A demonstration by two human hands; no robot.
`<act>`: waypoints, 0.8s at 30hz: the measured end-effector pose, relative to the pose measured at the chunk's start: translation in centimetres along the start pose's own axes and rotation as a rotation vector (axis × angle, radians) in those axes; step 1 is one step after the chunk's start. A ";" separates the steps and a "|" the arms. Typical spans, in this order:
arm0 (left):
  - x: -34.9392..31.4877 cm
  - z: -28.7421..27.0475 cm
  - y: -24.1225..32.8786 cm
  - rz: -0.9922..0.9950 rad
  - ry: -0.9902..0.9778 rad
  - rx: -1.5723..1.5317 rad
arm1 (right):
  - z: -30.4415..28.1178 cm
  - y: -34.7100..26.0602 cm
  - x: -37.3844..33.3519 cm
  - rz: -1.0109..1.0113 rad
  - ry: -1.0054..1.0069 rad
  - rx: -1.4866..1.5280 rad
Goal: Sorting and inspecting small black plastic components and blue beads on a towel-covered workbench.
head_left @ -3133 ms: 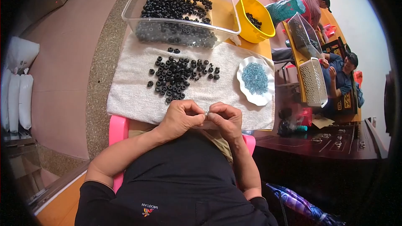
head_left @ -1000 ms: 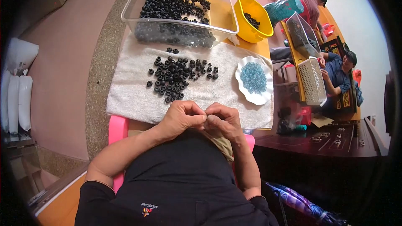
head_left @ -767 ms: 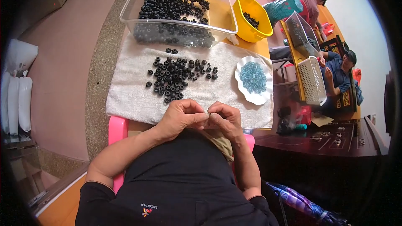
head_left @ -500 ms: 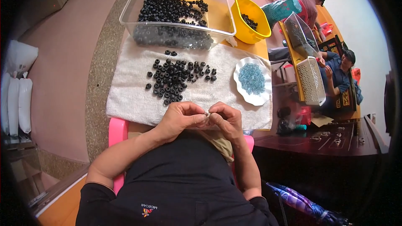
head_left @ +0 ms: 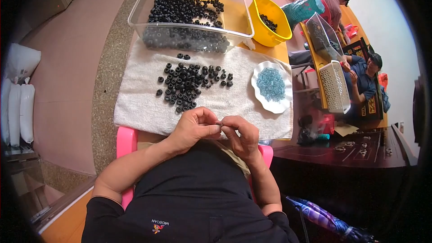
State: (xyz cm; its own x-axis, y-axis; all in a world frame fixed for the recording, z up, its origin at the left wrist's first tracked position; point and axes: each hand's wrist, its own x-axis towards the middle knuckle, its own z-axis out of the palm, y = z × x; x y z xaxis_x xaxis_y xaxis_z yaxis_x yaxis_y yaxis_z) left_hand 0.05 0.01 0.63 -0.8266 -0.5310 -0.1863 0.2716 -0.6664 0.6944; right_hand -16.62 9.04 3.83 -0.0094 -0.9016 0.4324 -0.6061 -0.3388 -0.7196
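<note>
Got my left hand (head_left: 195,127) and right hand (head_left: 243,136) pinching some tiny thing (head_left: 220,124) just below mid-frame, too small to ID. Black beads (head_left: 184,83) left of centre, blue bits (head_left: 271,84) in white dish (head_left: 257,93) centre-right.

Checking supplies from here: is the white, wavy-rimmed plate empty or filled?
Filled, though not to the edge: small translucent blue pieces cover the middle of the plate, leaving its rim bare.
</note>
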 end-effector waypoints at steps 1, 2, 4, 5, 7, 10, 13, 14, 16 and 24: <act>0.0 0.0 0.1 -0.003 0.000 0.022 | 0.0 0.0 -0.1 0.006 0.016 -0.008; -0.1 0.0 0.1 -0.006 0.000 0.045 | 0.0 0.0 -0.2 0.013 0.032 -0.016; -0.1 0.0 0.1 -0.017 0.007 0.053 | 0.1 -0.1 -0.4 0.029 0.042 -0.014; -0.1 0.0 0.0 -0.029 0.016 0.060 | 0.1 -0.1 -0.4 0.045 0.050 -0.012; -0.1 0.1 0.1 -0.030 0.015 0.063 | -0.2 -0.2 -0.2 0.109 0.039 0.013; -0.1 0.2 0.0 -0.019 0.015 0.068 | -0.8 -0.5 0.0 0.247 -0.023 0.081; -0.2 0.3 0.0 -0.010 0.004 0.089 | -1.3 -0.3 -0.2 0.414 -0.098 0.302; -0.3 0.4 0.1 -0.012 -0.004 0.109 | -1.4 -0.1 -0.4 0.505 -0.123 0.483; -0.3 0.5 0.4 -0.029 -0.012 0.124 | -1.5 0.4 -0.6 0.544 -0.129 0.565; -0.2 0.1 0.3 -0.086 -0.065 0.071 | -1.0 1.5 -1.3 0.397 -0.140 0.515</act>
State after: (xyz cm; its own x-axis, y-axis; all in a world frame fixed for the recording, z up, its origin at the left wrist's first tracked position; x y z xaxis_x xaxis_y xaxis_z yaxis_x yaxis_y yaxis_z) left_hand 0.24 -0.06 0.97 -0.8762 -0.4370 -0.2031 0.1648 -0.6678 0.7258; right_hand -18.35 9.95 2.76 -0.0294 -0.9991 0.0316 -0.1200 -0.0278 -0.9924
